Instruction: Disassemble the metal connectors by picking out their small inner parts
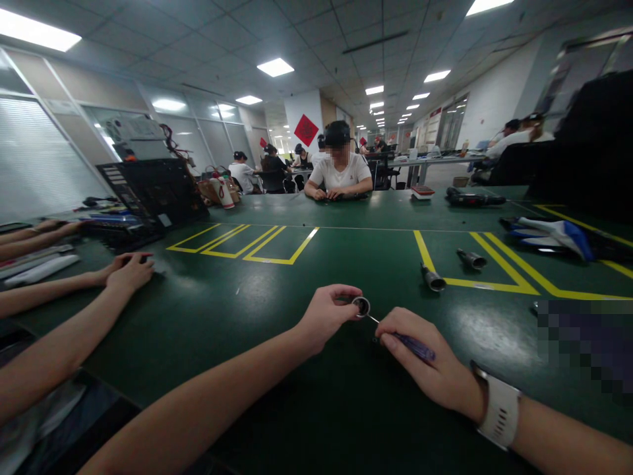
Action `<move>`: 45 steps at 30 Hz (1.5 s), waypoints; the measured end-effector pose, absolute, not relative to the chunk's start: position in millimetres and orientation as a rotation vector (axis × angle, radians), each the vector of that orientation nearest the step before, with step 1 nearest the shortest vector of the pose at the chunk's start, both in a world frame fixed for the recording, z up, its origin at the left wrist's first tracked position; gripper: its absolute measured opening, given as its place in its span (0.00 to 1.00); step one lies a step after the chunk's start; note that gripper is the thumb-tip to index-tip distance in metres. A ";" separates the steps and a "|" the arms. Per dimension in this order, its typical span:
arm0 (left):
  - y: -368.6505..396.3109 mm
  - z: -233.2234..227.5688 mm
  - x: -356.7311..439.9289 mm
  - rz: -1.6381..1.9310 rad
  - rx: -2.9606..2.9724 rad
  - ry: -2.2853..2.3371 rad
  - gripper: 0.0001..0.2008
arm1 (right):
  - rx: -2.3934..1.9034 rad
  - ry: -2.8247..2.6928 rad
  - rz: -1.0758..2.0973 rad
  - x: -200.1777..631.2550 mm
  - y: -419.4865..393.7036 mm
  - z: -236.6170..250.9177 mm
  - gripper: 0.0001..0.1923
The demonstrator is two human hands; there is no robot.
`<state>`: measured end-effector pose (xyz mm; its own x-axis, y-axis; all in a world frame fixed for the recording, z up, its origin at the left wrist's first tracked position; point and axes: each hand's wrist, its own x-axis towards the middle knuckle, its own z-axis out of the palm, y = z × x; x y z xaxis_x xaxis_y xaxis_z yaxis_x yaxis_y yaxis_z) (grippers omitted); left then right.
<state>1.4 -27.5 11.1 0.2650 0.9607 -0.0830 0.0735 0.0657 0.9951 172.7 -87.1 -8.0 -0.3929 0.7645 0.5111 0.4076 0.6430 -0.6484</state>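
Head view, single frame. I watch from the remote station; both of the person's hands are over the green table (277,310), near its front edge.

Left hand (326,316): fingers pinched around a small metal ring (361,306), thumb and forefinger on its rim. The ring is held just above the table surface, its opening facing roughly toward the camera.

Right hand (430,366): closed around a small screwdriver (413,346) with a dark purple handle. The thin shaft runs up and left from the fist, and its tip meets the ring at the lower right edge. I cannot tell whether the tip sits in a screw; too small. A white wristband (499,409) sits on the right wrist.

Beyond the hands, two short metal cylinders (433,280) lie on the table by the yellow tape lines (494,264), well apart from the ring.

Left of frame: another person's hand (131,270) rests flat on the table, and more forearms lie farther left. A dark open computer case (153,194) stands behind them.

Across the table sits a person in a white shirt (340,173), both hands on the tabletop. A black power tool (472,196) lies to the right of that person.
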 end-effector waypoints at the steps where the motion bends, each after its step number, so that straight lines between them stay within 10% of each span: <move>1: -27.8 11.3 1.6 0.922 1.320 1.090 0.12 | -0.913 -2.039 0.540 172.5 -87.2 -7.8 0.09; 45: -24.5 0.1 0.9 0.929 1.304 1.096 0.14 | -0.899 -2.052 0.529 169.7 -90.9 -9.3 0.10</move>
